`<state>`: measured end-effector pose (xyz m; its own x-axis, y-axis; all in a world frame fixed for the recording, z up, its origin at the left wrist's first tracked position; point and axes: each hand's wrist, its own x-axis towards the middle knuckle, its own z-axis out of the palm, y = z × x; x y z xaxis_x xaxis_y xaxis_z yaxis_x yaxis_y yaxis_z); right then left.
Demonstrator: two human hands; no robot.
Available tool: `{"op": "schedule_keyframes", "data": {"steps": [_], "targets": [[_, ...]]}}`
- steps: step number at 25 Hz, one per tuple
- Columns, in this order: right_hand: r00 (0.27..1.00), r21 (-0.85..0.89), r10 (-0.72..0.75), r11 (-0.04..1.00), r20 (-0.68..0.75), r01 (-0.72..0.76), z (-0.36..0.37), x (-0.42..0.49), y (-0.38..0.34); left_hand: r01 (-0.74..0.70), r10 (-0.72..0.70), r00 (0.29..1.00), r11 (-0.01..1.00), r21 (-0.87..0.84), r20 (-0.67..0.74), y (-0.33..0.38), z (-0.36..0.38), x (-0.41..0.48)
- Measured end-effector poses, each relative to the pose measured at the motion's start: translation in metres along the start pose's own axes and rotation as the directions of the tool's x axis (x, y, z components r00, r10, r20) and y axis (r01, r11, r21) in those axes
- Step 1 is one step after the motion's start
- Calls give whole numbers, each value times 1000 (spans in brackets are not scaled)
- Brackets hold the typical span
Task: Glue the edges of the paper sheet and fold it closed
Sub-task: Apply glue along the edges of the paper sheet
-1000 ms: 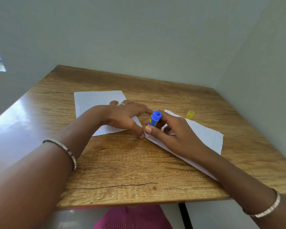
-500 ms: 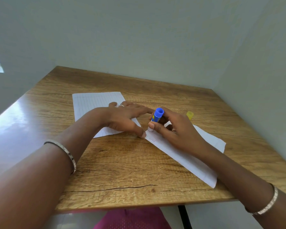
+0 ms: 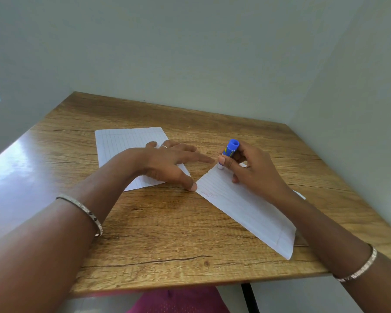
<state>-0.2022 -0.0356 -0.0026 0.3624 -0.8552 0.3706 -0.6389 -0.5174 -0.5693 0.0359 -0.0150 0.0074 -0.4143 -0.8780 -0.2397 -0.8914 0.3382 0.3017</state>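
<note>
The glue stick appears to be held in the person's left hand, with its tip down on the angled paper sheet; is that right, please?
Not quite: the head view shows the glue stick held in the right hand, not the left, with its tip down on the angled paper sheet. The left hand lies flat beside it.

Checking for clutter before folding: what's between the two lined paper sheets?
Head view: the left hand spans the gap, thumb and forefinger over bare wooden tabletop; nothing else.

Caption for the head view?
Right hand holds blue glue stick tip-down on lined sheet; left hand lies flat beside it.
</note>
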Motion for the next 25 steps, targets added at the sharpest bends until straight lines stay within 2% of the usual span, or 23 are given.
{"op": "schedule_keyframes", "data": {"steps": [3, 5, 8, 10, 15, 25], "targets": [[995, 255, 103, 962, 4, -101, -5, -10, -10, -20, 19, 1000, 998, -55, -24, 1, -1, -2], [994, 340, 71, 935, 83, -95, -4, -19, -21, -25, 23, 999, 997, -71, -39, 2, -2, -4], [982, 244, -51, 970, 180, 6, 5, -29, -34, 2, -3, 1000, 998, -58, -26, 3, -3, -6], [979, 161, -91, 985, 183, 61, 9, -29, -37, 10, -12, 999, 996, -86, -33, 2, -2, -6], [968, 132, -157, 982, 194, 133, 11, -26, -41, 12, -16, 999, 997, -72, -42, 2, -2, -5], [961, 17, -145, 989, 236, 145, 6, -29, -40, 8, -11, 998, 999, -43, -60, 9, -6, -8]]}}
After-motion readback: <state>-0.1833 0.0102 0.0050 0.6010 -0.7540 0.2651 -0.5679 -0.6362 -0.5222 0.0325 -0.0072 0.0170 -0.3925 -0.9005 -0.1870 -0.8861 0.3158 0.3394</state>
